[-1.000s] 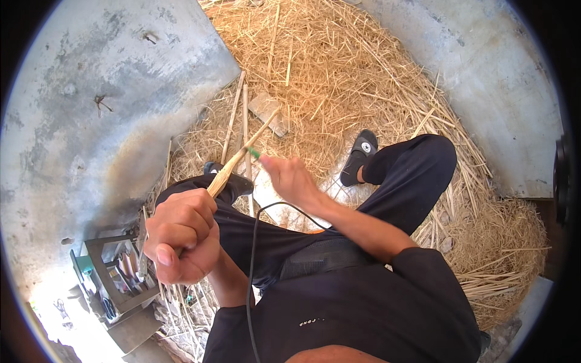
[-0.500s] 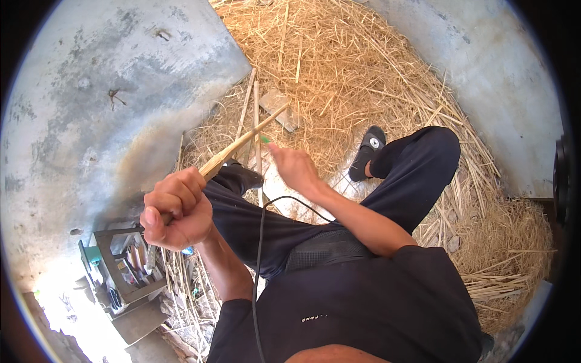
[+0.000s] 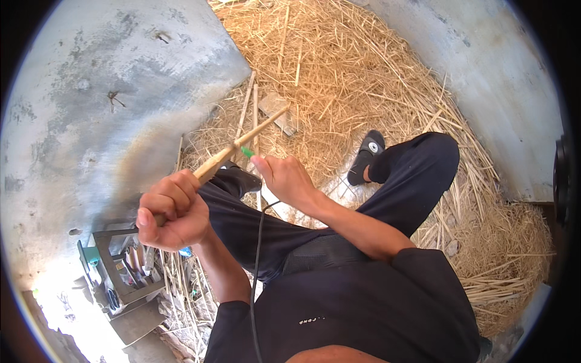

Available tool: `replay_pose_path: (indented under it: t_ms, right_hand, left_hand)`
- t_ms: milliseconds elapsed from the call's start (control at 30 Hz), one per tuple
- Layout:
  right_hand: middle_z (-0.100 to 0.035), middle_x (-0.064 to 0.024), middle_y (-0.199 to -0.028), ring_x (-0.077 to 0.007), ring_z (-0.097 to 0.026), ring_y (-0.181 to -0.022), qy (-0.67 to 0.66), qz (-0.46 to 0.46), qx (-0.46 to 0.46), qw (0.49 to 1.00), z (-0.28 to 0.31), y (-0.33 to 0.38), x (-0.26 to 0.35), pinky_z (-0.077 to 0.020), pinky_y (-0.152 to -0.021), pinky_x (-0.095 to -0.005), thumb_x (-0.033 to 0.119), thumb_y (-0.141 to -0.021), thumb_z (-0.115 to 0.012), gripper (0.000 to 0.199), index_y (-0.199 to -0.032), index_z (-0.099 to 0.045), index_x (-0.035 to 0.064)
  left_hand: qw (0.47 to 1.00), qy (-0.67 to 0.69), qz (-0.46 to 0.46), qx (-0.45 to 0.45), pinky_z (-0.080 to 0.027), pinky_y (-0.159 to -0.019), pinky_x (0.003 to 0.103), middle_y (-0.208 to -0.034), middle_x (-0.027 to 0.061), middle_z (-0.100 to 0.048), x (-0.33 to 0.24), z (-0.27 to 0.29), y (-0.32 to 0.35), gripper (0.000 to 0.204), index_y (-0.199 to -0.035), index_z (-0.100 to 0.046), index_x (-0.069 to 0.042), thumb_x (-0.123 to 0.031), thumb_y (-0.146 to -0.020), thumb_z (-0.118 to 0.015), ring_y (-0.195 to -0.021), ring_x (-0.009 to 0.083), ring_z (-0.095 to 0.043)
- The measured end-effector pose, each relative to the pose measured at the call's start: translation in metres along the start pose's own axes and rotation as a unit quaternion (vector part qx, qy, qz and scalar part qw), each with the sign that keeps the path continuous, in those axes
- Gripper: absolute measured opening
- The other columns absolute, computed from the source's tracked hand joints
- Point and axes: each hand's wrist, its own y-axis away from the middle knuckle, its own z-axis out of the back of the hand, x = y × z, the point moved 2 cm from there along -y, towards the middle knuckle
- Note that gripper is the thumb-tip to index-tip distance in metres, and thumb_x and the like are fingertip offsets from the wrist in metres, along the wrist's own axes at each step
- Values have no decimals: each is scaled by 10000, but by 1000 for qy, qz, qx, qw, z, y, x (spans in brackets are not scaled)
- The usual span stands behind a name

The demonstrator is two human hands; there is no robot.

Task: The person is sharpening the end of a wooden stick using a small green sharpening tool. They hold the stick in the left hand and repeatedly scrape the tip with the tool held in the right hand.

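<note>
From here I see the left hand [image 3: 174, 210], fingers wrapped round a pale stick [image 3: 216, 161] jutting toward half past one; the right hand's [image 3: 289, 180] fingers grip a green-ended tool [image 3: 247, 152] toward ten o'clock, beside the stick.

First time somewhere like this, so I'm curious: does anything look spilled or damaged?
Straw-coloured strips and shavings lie loosely around the shoes, as if spilled. The grey wall at left is blotchy and stained, so it looks worn. Nothing seems odd about the pale stick in the left hand.

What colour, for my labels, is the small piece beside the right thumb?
The small piece is green; see the head view.
</note>
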Motion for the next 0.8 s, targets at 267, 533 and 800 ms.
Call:
replay_pose_path:
  t_ms: [267, 533, 800]
  right_hand:
    - [-411, -175, -434, -235, -379, -359, -5, -61, 5, 998, 19, 7, -4, -321, -388, -400, 354, -972, -372, 554, -604, -521, -33]
    - [-303, -6, -398, -135, -268, -325, -32, -139, 45, 989, 25, 2, -34, -224, -334, -349, 429, -987, -262, 624, -512, -431, 62]
    - [-306, -28, -396, -165, -299, -324, -49, -214, 99, 971, 5, 6, -57, -247, -319, -297, 383, -988, -286, 584, -560, -477, 33]
  left_hand:
    - [998, 10, -33, 56, -196, -347, 282, -406, 19, -283, 5, -21, 8, 399, -538, -330, -66, -254, -887, -374, -337, 111, -213]
    - [994, 24, -55, 91, -201, -320, 270, -394, 14, -302, 10, -37, 7, 419, -528, -347, -47, -236, -898, -393, -311, 109, -235]
    - [996, 4, -39, 82, -199, -324, 271, -396, 14, -299, 10, -35, 4, 402, -524, -337, -55, -228, -884, -387, -317, 109, -229]
